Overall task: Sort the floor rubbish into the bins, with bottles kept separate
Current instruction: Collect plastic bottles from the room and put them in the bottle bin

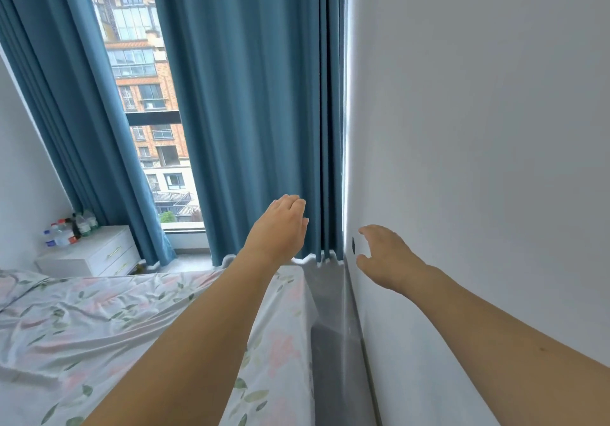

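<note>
Empty hands (330, 237) nr curtain (257, 112)

Nothing here can be read from where I stand. The bottles (71, 229) on the white bedside cabinet (95, 254) carry labels, green on some and red and blue on others, but they are too small and blurred for me to make out any word or brand. The bedsheet (99, 320) shows only a leaf and flower print, with no lettering on it.
</note>
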`<state>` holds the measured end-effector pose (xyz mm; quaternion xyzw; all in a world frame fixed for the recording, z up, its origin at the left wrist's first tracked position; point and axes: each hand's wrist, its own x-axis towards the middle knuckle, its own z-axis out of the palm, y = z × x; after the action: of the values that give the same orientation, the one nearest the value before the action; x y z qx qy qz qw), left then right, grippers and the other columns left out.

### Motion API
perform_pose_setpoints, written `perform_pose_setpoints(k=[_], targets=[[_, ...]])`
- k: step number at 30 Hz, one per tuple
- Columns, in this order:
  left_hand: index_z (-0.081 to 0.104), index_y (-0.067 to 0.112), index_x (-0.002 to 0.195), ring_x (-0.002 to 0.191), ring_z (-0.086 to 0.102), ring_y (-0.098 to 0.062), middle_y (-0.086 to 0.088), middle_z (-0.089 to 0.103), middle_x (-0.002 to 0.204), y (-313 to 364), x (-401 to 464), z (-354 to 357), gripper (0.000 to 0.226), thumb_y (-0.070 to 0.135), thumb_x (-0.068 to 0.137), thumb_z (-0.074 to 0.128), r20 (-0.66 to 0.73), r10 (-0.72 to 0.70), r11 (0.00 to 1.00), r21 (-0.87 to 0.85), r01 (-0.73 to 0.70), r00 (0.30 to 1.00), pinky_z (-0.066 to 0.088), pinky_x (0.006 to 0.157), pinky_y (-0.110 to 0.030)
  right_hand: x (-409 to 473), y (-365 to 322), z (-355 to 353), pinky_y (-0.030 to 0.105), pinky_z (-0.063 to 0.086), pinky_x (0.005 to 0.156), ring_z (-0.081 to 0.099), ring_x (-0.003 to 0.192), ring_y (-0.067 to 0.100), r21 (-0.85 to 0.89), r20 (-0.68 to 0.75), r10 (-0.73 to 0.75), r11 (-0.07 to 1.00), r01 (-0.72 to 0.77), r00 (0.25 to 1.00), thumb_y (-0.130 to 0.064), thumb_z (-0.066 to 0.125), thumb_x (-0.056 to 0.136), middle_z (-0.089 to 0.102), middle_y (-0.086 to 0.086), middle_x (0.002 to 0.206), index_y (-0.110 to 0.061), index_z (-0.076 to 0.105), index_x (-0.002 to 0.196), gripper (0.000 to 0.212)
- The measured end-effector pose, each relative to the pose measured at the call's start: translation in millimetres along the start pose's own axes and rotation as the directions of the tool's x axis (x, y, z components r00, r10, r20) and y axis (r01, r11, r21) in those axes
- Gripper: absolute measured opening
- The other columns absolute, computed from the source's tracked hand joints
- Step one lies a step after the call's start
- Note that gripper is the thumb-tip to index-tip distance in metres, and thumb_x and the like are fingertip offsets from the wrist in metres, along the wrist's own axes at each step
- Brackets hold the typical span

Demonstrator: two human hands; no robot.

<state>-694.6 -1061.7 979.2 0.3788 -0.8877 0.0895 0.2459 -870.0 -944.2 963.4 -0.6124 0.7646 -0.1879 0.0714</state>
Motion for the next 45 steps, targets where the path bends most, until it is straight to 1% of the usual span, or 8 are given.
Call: perform_pose_setpoints(k=[5, 11, 16, 23, 27, 36, 41, 45], targets=[[0.049, 0.005, 0.129, 0.124, 0.043, -0.023, -0.005, 0.049, 0.136, -54.8, 121.6, 74.1, 0.034, 0.022, 0.102, 0.039, 0.034, -0.068, 0.997, -0.037, 0.069, 0.997, 0.025, 0.110, -0.030, 151.5, 25.1, 11.0, 0.030, 0.019, 0.115, 0.025, 0.141, 0.021, -0.016, 0.006, -0.003, 1.000, 0.003, 1.000, -0.022, 0.045, 0.097, 0.031, 0.003, 0.152, -0.011, 0.030, 0.146, 0.053], [0.050, 0.005, 0.125, 0.119, 0.044, -0.024, -0.005, 0.051, 0.132, -109.1, 245.2, 129.6, 0.031, 0.021, 0.101, 0.039, 0.074, -0.115, 0.993, -0.021, 0.117, 0.991, 0.027, 0.108, -0.031, 301.6, 47.9, 0.1, 0.031, 0.024, 0.112, 0.031, 0.137, 0.024, 0.028, 0.019, 0.009, 1.000, -0.009, 1.000, -0.017, 0.044, 0.095, 0.037, 0.006, 0.147, -0.007, 0.037, 0.141, 0.047], [0.049, 0.005, 0.128, 0.123, 0.043, -0.024, -0.005, 0.049, 0.136, -129.1, 327.4, 161.1, 0.033, 0.020, 0.102, 0.039, 0.071, -0.109, 0.994, -0.010, 0.110, 0.991, 0.029, 0.107, -0.032, 383.7, 77.0, -7.1, 0.031, 0.031, 0.107, 0.038, 0.130, 0.027, 0.049, 0.002, 0.042, 0.998, -0.043, 0.999, -0.014, 0.046, 0.093, 0.045, 0.010, 0.139, -0.001, 0.044, 0.132, 0.041], [0.046, 0.007, 0.132, 0.128, 0.039, -0.021, -0.002, 0.045, 0.140, -157.3, 430.8, 221.6, 0.035, 0.022, 0.103, 0.035, 0.087, -0.090, 0.996, 0.015, 0.089, 0.992, 0.026, 0.110, -0.030, 504.0, 111.4, 0.6, 0.031, 0.027, 0.110, 0.035, 0.134, 0.026, 0.058, -0.005, 0.017, 0.998, -0.016, 1.000, -0.017, 0.046, 0.095, 0.041, 0.009, 0.144, -0.005, 0.040, 0.138, 0.046], [0.046, 0.005, 0.131, 0.126, 0.041, -0.022, -0.004, 0.047, 0.139, -184.0, 492.7, 263.3, 0.035, 0.022, 0.103, 0.036, 0.087, -0.115, 0.993, 0.022, 0.113, 0.990, 0.029, 0.105, -0.029, 585.2, 129.8, 7.1, 0.031, 0.025, 0.110, 0.033, 0.136, 0.027, 0.065, -0.023, 0.012, 0.998, -0.011, 1.000, -0.016, 0.045, 0.095, 0.038, 0.009, 0.146, -0.005, 0.038, 0.140, 0.047], [0.039, 0.010, 0.140, 0.132, 0.037, -0.021, 0.000, 0.039, 0.148, -248.1, 624.3, 313.0, 0.041, 0.025, 0.103, 0.035, 0.116, -0.123, 0.992, 0.033, 0.120, 0.986, 0.031, 0.105, -0.030, 749.1, 138.6, -4.5, 0.030, 0.026, 0.110, 0.032, 0.137, 0.025, 0.081, -0.063, -0.021, 0.996, 0.026, 0.998, -0.018, 0.046, 0.095, 0.038, 0.006, 0.148, -0.007, 0.034, 0.144, 0.052], [0.038, 0.009, 0.142, 0.135, 0.035, -0.021, -0.002, 0.038, 0.149, -295.6, 675.0, 335.9, 0.042, 0.025, 0.103, 0.035, 0.108, -0.127, 0.991, 0.055, 0.122, 0.986, 0.024, 0.111, -0.029, 827.8, 137.0, 6.5, 0.030, 0.029, 0.107, 0.036, 0.133, 0.026, 0.095, -0.051, -0.031, 0.995, 0.035, 0.998, -0.019, 0.047, 0.094, 0.042, 0.008, 0.144, -0.005, 0.039, 0.140, 0.048], [0.041, 0.007, 0.138, 0.133, 0.036, -0.022, -0.003, 0.040, 0.147, -339.0, 719.5, 368.5, 0.039, 0.024, 0.103, 0.035, 0.110, -0.166, 0.985, 0.058, 0.160, 0.980, 0.026, 0.109, -0.030, 898.0, 137.0, 21.4, 0.031, 0.025, 0.113, 0.031, 0.138, 0.023, 0.098, -0.036, -0.068, 0.993, 0.071, 0.997, -0.021, 0.047, 0.095, 0.035, 0.004, 0.150, -0.009, 0.031, 0.147, 0.056]])
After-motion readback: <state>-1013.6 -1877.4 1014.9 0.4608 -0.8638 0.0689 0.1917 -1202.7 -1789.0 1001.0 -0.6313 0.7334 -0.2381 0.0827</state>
